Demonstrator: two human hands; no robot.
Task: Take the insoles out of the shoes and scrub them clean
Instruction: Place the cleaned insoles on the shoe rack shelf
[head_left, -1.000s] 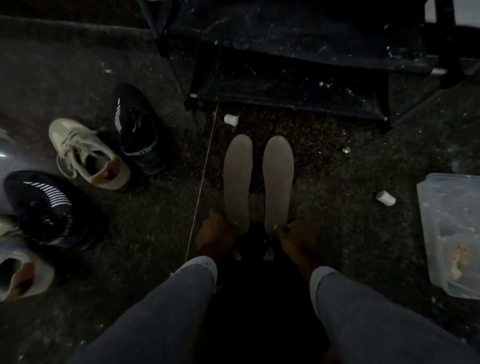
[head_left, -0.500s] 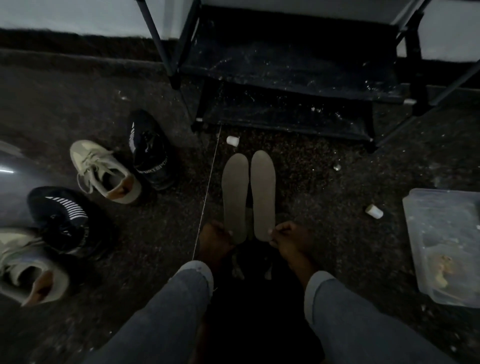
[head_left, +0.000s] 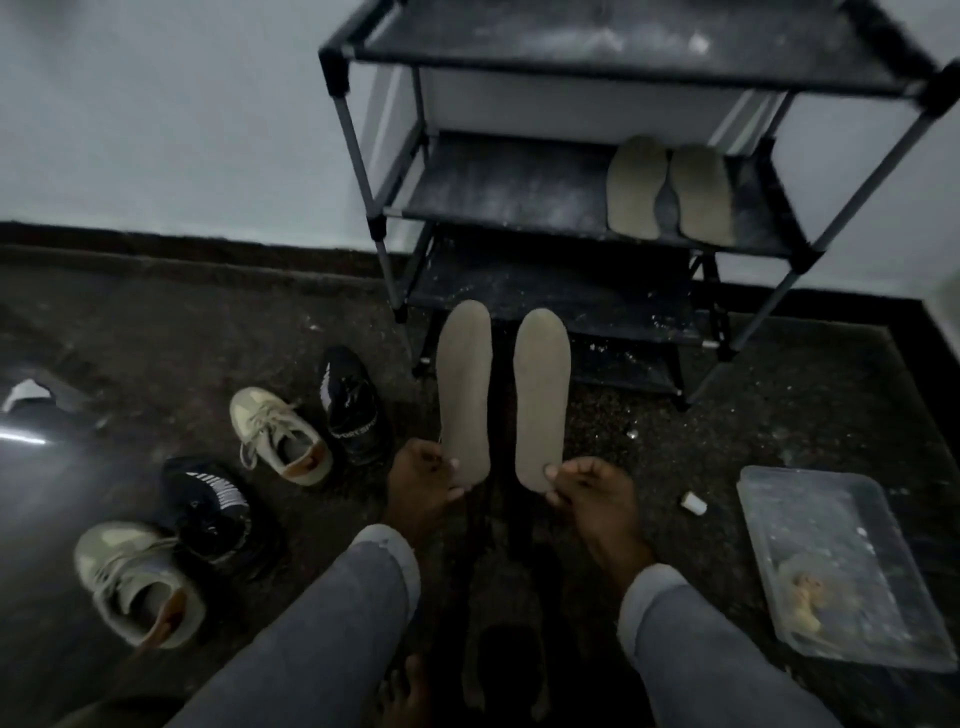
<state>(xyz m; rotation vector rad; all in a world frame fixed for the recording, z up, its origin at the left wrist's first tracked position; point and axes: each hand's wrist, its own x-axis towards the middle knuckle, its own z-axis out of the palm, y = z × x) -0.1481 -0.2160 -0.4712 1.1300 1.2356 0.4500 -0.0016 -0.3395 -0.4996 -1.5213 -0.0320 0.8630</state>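
Two insoles up, one pinched in each of my hands.
My left hand (head_left: 421, 480) holds the left insole (head_left: 464, 395), my right hand (head_left: 597, 493) the right insole (head_left: 541, 397); two more insoles (head_left: 670, 189) lie on the rack (head_left: 519, 187), and four shoes (head_left: 280, 436) sit on the floor.

Two insoles (head_left: 464, 395) (head_left: 540, 397) side by side at centre, heel ends held by the left hand (head_left: 421, 480) and right hand (head_left: 597, 493), toe ends toward the shoe rack (head_left: 597, 208) behind them. A second pair of insoles (head_left: 670, 189) lies on the rack's middle shelf, at its right. Four shoes (head_left: 280, 436) (head_left: 353, 405) (head_left: 208, 509) (head_left: 137, 582) stand on the floor (head_left: 182, 338) to the left. A tray (head_left: 836, 566) sits on the floor at right, a small cap (head_left: 693, 503) between it and the right hand.
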